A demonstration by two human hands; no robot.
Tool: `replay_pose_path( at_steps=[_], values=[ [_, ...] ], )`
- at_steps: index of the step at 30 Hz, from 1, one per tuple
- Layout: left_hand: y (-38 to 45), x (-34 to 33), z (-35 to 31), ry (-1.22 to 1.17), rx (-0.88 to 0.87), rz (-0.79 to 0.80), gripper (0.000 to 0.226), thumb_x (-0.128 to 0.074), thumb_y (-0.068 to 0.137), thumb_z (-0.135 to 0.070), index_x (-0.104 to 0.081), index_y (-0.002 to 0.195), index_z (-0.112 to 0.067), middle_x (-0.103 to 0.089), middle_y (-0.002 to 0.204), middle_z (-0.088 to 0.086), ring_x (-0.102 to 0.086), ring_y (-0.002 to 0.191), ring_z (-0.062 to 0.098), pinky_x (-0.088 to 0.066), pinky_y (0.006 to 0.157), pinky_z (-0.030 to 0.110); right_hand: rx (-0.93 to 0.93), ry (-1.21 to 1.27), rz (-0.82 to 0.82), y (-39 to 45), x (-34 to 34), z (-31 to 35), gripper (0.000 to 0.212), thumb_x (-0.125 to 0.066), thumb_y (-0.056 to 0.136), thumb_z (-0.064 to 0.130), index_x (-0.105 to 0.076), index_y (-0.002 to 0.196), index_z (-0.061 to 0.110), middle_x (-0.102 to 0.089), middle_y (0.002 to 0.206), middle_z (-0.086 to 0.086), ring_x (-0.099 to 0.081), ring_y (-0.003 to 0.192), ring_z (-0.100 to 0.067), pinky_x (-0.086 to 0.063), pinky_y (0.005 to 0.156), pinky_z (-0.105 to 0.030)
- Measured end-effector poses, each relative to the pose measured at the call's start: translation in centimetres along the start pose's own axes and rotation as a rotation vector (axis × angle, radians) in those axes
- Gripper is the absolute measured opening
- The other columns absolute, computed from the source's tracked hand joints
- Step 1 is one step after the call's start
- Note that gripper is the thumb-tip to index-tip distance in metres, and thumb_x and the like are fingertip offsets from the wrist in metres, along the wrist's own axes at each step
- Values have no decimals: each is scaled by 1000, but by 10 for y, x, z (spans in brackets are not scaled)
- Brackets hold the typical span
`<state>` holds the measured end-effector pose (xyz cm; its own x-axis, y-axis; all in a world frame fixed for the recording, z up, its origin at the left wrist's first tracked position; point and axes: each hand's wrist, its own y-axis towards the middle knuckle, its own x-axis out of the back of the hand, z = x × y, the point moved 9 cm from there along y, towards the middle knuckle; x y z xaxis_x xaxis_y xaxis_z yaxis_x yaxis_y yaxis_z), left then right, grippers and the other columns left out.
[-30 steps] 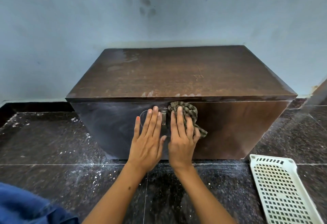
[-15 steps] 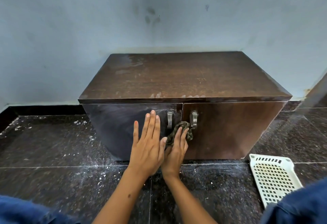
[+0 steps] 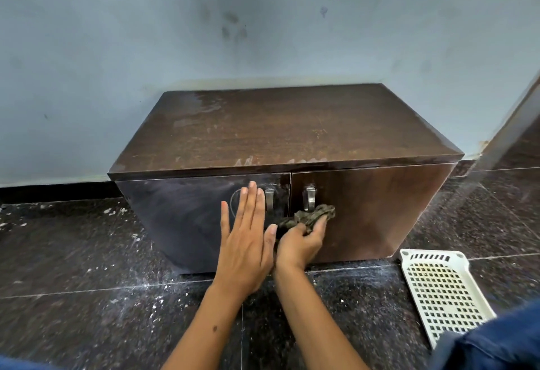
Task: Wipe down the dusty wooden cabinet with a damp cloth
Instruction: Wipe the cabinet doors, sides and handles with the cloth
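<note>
Head view. The wooden cabinet is seen on a dark floor against a blue wall, directly ahead of both hands, its long axis running left to right. The left hand is laid flat and spread, grasping nothing, on the left door beside its handle. The right hand is clenched around a bunched cloth, pressed low on the right door just under the right handle. The unwiped right door is judged to lie rightward of the cloth; the right hand is nearer. Pale smears are noted on the top. A white perforated tray lies on the floor at right.
</note>
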<state>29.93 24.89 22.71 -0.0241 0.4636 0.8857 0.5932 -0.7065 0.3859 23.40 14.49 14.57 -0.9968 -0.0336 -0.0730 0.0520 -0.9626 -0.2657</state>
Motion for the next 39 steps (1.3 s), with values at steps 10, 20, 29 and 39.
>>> replay_pose_path(
  at_steps=[10,20,29,39],
  values=[
    [6,25,14,76,-37,-100,59,-18,97,-33,-16,149,-5,-8,158,7,-4,146,18,2,117,47,-424,345,226,-32,-35,2,52,-37,97,-3,-37,144,19,-52,134,-9,-54,110,-19,-44,98,-31],
    [-9,22,38,202,15,-63,60,-21,96,-33,-24,146,-1,-16,156,11,-15,144,25,-3,116,49,-8,71,172,-37,-28,10,57,-36,94,-7,-35,145,17,-23,155,4,-21,143,-12,-20,117,-26],
    [-9,28,37,173,43,-83,61,-20,95,-34,-22,146,-1,-14,156,11,-12,145,25,0,116,48,265,-120,217,-37,-29,19,67,-36,90,-8,-22,149,19,-16,157,6,-19,141,-14,-18,112,-21],
    [-4,25,22,124,11,-92,60,-18,96,-34,-21,147,-3,-14,156,10,-11,145,23,1,116,48,433,-200,249,-37,-30,18,68,-41,88,-8,-25,148,18,-16,156,5,-23,133,-4,-18,112,-16]
  ],
)
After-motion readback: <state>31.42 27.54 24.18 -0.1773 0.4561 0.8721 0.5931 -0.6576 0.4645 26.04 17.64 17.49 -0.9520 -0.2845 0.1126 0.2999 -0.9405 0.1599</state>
